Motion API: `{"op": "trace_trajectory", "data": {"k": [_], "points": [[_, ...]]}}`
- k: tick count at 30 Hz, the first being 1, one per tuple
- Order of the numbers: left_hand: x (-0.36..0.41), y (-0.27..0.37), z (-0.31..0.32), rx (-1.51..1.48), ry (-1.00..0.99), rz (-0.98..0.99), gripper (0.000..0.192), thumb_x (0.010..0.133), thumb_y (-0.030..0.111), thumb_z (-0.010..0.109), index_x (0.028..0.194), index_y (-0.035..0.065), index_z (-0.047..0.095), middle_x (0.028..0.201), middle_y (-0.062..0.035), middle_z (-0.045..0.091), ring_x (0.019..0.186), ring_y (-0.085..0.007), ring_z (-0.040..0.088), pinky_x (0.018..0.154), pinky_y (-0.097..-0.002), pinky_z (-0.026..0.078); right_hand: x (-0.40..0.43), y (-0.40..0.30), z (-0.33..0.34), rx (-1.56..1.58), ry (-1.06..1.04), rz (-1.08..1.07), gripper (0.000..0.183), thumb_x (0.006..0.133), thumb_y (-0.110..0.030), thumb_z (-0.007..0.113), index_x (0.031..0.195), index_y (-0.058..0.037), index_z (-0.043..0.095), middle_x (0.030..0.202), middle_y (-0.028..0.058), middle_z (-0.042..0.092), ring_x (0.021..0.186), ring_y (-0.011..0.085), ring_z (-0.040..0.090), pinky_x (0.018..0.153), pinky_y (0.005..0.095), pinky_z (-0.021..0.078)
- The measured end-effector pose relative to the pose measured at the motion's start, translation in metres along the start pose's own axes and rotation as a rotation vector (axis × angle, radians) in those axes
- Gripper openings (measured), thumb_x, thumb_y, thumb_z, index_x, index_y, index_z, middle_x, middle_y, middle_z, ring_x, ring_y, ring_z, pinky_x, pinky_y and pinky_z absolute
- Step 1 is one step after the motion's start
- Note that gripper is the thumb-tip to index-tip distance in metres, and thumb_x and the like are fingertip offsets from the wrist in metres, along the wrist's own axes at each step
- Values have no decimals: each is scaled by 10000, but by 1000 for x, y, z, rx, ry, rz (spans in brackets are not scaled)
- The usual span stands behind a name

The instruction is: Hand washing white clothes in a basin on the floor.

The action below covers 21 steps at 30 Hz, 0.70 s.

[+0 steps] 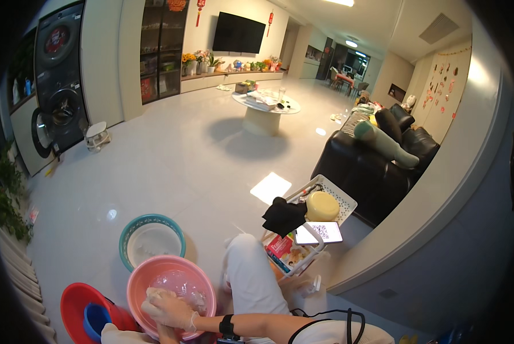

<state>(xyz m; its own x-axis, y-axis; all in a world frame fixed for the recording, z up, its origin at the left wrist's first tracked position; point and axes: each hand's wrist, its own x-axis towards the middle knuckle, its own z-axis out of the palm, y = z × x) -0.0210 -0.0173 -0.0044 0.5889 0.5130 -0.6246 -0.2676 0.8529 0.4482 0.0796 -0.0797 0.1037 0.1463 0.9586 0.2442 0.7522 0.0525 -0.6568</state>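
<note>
A pink plastic basin (136,275) stands on the floor before me, with clear water (179,281) and some pale wet fabric in it. My right hand (173,309), in a thin translucent glove, grips a bunched cream-coloured cloth (154,295) over the left half of the basin. From below comes my left hand (166,332), mostly covered by the right one. Its fingers are hidden, so its grip does not show. A black band circles my right wrist.
Behind the pink basin stands a teal-rimmed basin (123,241). At left, a red bucket (70,301) holds a blue container (96,320). Right of my knee, a white trolley (347,204) carries a black cloth (285,215), a yellow bowl (322,205) and a phone (332,232).
</note>
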Motion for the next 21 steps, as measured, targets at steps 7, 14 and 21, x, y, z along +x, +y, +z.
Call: {"op": "trace_trajectory", "data": {"k": [7,14,21], "points": [[-9,15,55,487,133,322,493,931,384,523,1295,53,520,1169,-153,577,1008,-278,595,889,-382,494,7,35,-3,269,158,40,214,870,-258,559,920,-53,594,973,170,583,916,396,580,801,438,476],[32,7,11,743,190,640,410,821,102,604,1223,67,535,1134,-120,567,954,-228,588,822,-337,498,18,146,26,-13,-230,565,350,859,-213,563,1182,-90,620,1083,182,669,1028,356,630,851,423,490],[14,19,33,-111,-99,-60,478,899,357,509,1348,195,490,1302,-97,543,1140,-369,565,866,-494,530,10,115,58,-36,202,184,345,845,-179,566,1173,-72,562,1080,131,633,999,293,609,818,397,483]]}}
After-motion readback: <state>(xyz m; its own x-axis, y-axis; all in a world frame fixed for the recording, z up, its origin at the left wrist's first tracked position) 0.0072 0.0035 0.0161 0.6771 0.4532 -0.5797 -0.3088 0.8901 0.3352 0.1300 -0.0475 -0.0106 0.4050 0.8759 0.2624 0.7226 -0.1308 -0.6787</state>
